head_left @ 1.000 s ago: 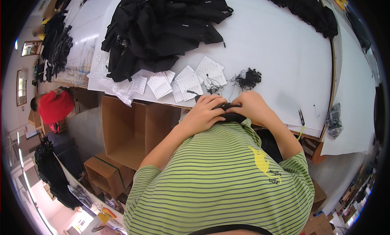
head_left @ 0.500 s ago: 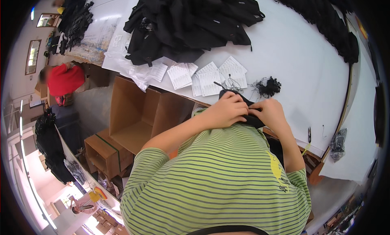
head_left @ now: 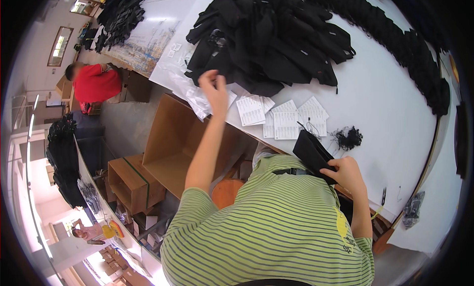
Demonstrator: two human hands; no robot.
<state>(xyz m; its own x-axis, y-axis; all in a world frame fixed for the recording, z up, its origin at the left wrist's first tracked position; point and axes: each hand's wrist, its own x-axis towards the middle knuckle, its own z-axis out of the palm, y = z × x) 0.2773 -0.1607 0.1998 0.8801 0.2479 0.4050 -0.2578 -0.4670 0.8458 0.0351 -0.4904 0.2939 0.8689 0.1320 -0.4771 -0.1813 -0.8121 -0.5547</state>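
My right hand grips the near end of a folded black fabric piece at the table's front edge, thumb against fingers. Whether that piece is a pouch or a garment part I cannot tell. My left hand is raised over the near left side of the black fabric pile, fingers loosely curled and apart, with nothing seen in it. Below and beside this hand lies clear plastic wrapping. White printed cards are spread between the pile and the black piece. A tangle of thin black cords lies right of them.
Black-handled snips lie near the table's right front edge. A clear bag with dark contents is farther right. An open cardboard box stands left of me, a smaller carton beside it. A person in red is at far left.
My left hand has let go of the black fabric piece and moved left and away toward the pile. The right hand still holds the piece. The whole view has shifted slightly.
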